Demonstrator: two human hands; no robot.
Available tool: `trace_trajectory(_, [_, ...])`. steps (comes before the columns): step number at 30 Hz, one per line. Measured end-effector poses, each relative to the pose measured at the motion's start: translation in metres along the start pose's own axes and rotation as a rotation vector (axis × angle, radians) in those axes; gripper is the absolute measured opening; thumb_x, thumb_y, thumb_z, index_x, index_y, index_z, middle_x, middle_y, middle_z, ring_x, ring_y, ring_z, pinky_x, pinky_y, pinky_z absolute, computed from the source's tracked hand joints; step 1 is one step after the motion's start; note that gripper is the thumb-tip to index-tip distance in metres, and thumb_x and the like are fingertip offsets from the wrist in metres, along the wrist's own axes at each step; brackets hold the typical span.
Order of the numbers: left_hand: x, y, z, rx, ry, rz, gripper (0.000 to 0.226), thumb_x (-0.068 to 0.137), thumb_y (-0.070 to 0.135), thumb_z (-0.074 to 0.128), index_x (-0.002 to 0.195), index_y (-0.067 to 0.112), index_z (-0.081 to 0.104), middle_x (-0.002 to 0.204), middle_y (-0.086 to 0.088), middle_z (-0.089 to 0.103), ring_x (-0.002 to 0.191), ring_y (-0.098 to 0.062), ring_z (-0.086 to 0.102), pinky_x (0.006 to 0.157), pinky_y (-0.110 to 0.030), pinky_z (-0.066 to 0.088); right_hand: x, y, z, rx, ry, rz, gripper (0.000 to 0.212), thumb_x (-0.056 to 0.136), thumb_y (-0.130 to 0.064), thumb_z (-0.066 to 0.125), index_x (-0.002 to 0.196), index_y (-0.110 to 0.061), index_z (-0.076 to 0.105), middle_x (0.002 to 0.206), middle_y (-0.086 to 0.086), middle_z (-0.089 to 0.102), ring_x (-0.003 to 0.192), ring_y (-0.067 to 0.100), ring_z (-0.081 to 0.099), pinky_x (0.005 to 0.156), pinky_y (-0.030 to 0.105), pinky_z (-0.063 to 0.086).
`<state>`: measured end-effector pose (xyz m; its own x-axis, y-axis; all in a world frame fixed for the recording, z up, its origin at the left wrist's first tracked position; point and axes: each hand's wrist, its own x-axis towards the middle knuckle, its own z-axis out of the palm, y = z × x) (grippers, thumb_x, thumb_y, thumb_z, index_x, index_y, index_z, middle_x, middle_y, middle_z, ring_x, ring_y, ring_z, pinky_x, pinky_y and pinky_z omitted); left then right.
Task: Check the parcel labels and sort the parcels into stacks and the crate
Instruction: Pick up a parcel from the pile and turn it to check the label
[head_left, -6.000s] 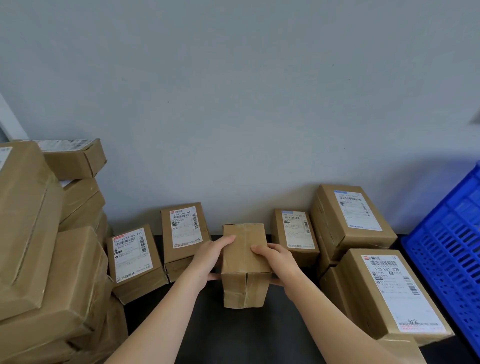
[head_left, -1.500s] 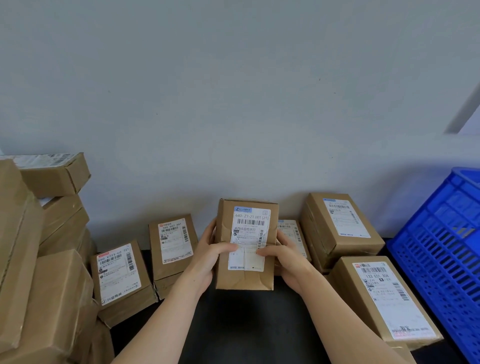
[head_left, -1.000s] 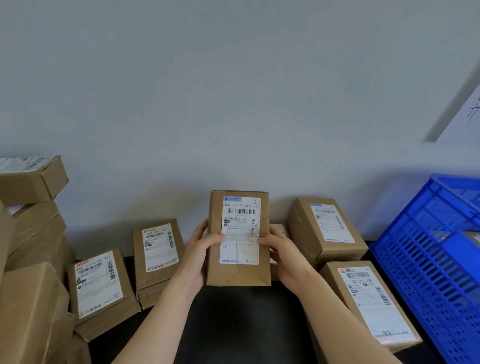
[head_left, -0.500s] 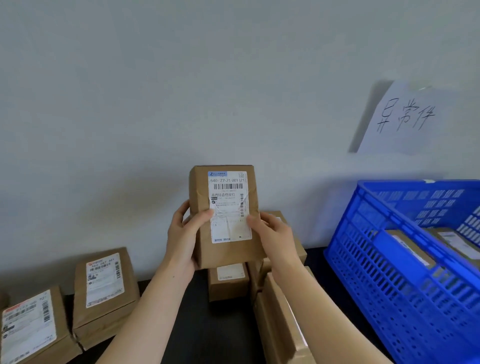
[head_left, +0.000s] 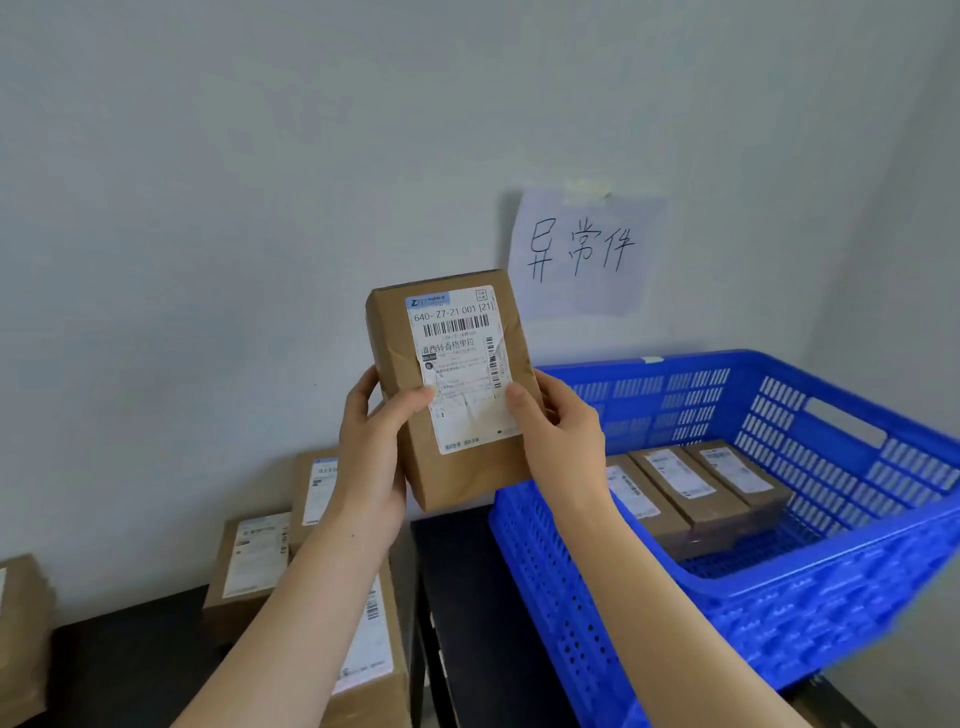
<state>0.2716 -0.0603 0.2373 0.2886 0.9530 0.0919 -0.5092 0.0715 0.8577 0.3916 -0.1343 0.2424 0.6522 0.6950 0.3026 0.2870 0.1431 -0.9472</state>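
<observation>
Head: left hand (head_left: 371, 457), right hand (head_left: 558, 441) curled round upright parcel (head_left: 457, 364)

A brown parcel (head_left: 457, 405) is held upright, label facing the camera, gripped by the left hand (head_left: 371, 457) and right hand (head_left: 558, 441) at its sides. A blue crate (head_left: 779, 519) containing three labelled parcels (head_left: 691, 493) is seen at right.
</observation>
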Motion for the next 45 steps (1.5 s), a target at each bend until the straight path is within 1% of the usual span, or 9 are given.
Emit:
trace_trajectory(8, [-0.001,-0.044,0.125,0.048,-0.089,-0.07,0.05,0.082,0.014,0.067,0.129,0.019,0.053,0.106,-0.001,0.071,0.083,-0.011,0.069,0.053,-0.018,0.052,0.05,0.01,-0.121,-0.078,0.12,0.052,0.024,0.092,-0.037,0.054,0.111,-0.027,0.066,0.095,-0.013,0.067,0.093,0.005,0.06,0.076,0.026,0.05])
trace_trajectory(11, [0.011,-0.061,0.155,0.089,-0.138,-0.131,0.025,0.084,0.014,0.064,0.108,0.02,0.063,0.09,0.002,0.074,0.075,-0.011,0.069,0.052,-0.019,0.051,0.074,0.019,-0.149,-0.148,0.084,0.131,0.028,0.089,-0.047,0.057,0.104,-0.025,0.065,0.095,-0.008,0.067,0.09,0.009,0.06,0.08,0.033,0.052])
trace_trajectory(15, [0.033,-0.093,0.187,0.167,-0.201,-0.205,0.021,0.085,0.016,0.064,0.106,0.018,0.066,0.092,0.0,0.074,0.078,-0.013,0.068,0.057,-0.022,0.051,0.109,0.039,-0.181,-0.171,0.022,0.296,0.028,0.085,-0.051,0.062,0.088,-0.023,0.062,0.092,-0.005,0.067,0.084,0.011,0.059,0.075,0.03,0.049])
trace_trajectory(24, [0.103,-0.162,0.215,0.322,-0.217,-0.51,0.019,0.089,0.009,0.058,0.108,0.009,0.062,0.095,-0.006,0.067,0.084,-0.018,0.06,0.068,-0.029,0.047,0.188,0.104,-0.208,-0.297,-0.063,0.546,0.035,0.083,-0.041,0.069,0.106,-0.017,0.058,0.093,-0.002,0.063,0.086,0.016,0.058,0.073,0.032,0.049])
trace_trajectory(27, [0.126,-0.182,0.212,0.401,-0.15,-0.564,0.023,0.089,0.007,0.06,0.112,0.007,0.06,0.101,-0.01,0.068,0.088,-0.023,0.062,0.083,-0.038,0.051,0.209,0.124,-0.201,-0.32,-0.143,0.629,0.045,0.082,-0.039,0.071,0.114,-0.013,0.056,0.103,0.002,0.064,0.094,0.022,0.06,0.073,0.036,0.049])
trace_trajectory(35, [0.172,-0.231,0.196,1.085,-0.071,-0.603,0.042,0.092,0.003,0.055,0.132,0.0,0.047,0.133,-0.016,0.053,0.12,-0.029,0.052,0.101,-0.035,0.043,0.246,0.185,-0.167,-0.386,-0.543,0.8,0.022,0.094,-0.026,0.057,0.108,-0.01,0.051,0.093,0.004,0.058,0.076,0.018,0.057,0.074,0.036,0.05])
trace_trajectory(38, [0.18,-0.246,0.196,1.271,-0.006,-0.591,0.038,0.095,0.003,0.048,0.132,-0.004,0.045,0.131,-0.016,0.052,0.123,-0.029,0.05,0.093,-0.031,0.044,0.253,0.211,-0.155,-0.398,-0.678,0.825,0.025,0.095,-0.017,0.054,0.118,-0.007,0.054,0.105,0.008,0.064,0.09,0.023,0.063,0.083,0.038,0.054])
trace_trajectory(40, [0.184,-0.265,0.188,1.314,0.099,-0.645,0.036,0.094,0.004,0.048,0.13,-0.001,0.047,0.117,-0.012,0.053,0.114,-0.025,0.054,0.074,-0.03,0.045,0.259,0.227,-0.146,-0.421,-0.757,0.811,0.029,0.094,-0.012,0.054,0.122,-0.007,0.054,0.117,0.011,0.063,0.104,0.026,0.063,0.091,0.041,0.053])
trace_trajectory(45, [0.178,-0.305,0.155,1.181,0.41,-0.674,0.032,0.092,0.01,0.045,0.121,0.0,0.053,0.119,-0.017,0.058,0.101,-0.029,0.059,0.057,-0.028,0.041,0.265,0.262,-0.128,-0.53,-0.925,0.731,0.033,0.087,-0.005,0.061,0.119,-0.002,0.055,0.116,0.011,0.063,0.099,0.023,0.063,0.088,0.033,0.054])
